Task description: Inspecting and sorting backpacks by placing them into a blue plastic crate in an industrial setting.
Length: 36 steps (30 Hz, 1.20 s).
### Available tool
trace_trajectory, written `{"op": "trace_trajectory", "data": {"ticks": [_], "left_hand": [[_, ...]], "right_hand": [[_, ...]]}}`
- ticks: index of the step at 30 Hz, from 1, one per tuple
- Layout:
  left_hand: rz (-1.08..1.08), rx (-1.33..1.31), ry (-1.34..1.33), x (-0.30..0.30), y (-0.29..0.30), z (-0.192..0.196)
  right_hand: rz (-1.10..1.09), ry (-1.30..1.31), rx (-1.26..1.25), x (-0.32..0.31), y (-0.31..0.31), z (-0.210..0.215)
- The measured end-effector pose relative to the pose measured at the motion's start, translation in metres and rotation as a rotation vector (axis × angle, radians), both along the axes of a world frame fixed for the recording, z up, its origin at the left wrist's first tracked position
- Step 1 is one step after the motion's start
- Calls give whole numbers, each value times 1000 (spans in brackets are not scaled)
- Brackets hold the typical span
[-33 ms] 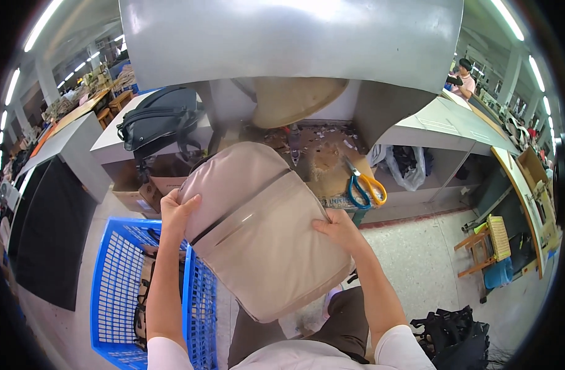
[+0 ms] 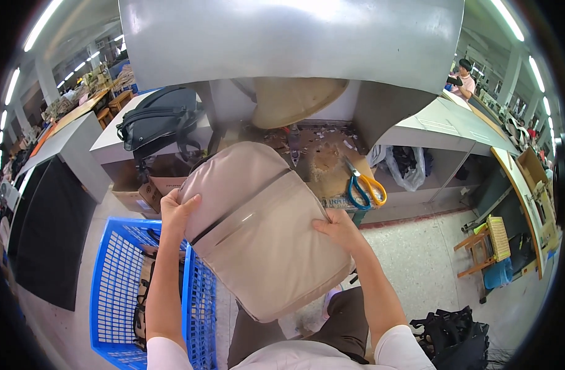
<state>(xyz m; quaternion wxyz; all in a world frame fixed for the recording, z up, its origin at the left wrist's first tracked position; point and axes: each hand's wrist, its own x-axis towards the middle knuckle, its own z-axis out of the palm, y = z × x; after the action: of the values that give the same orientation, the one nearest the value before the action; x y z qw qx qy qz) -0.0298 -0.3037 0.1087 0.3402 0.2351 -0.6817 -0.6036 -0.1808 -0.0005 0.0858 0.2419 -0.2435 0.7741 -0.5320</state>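
Note:
A beige backpack (image 2: pixel 276 237) is held up in front of me, tilted, its front panel and dark zipper line facing me. At its upper left edge, my left hand (image 2: pixel 178 211) grips the side with the thumb on the front. My right hand (image 2: pixel 339 229) pinches the right edge near the middle. The fingers behind the bag are hidden on both sides. Just beyond the bag, scissors (image 2: pixel 364 185) with one teal and one orange handle lie on a littered work surface (image 2: pixel 325 157) under a metal hood (image 2: pixel 288 43).
A blue plastic basket (image 2: pixel 100 296) holding beige and black items stands at my left. A dark backpack (image 2: pixel 162 117) rests on the left table. Black strapped items (image 2: pixel 453 339) lie on the floor at right, near a wooden stool (image 2: pixel 480 246). A person (image 2: pixel 464 80) works at far right.

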Motion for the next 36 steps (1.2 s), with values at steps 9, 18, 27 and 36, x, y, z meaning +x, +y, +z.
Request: {"op": "trace_trajectory", "data": {"ticks": [9,18,27,36], "left_hand": [[-13,27,42,-10,1,-2],[93,64,-22,-2,-12,4],[88,60,-18,-19,-16,6],[229,-1181,-213,29,58,49]], "right_hand": [[0,46,1,-9,2,-3],[78,8,101,-17,-26,28],[34,36,62,-29,-21,19],[418,271,-77,16,-29,27]]}}
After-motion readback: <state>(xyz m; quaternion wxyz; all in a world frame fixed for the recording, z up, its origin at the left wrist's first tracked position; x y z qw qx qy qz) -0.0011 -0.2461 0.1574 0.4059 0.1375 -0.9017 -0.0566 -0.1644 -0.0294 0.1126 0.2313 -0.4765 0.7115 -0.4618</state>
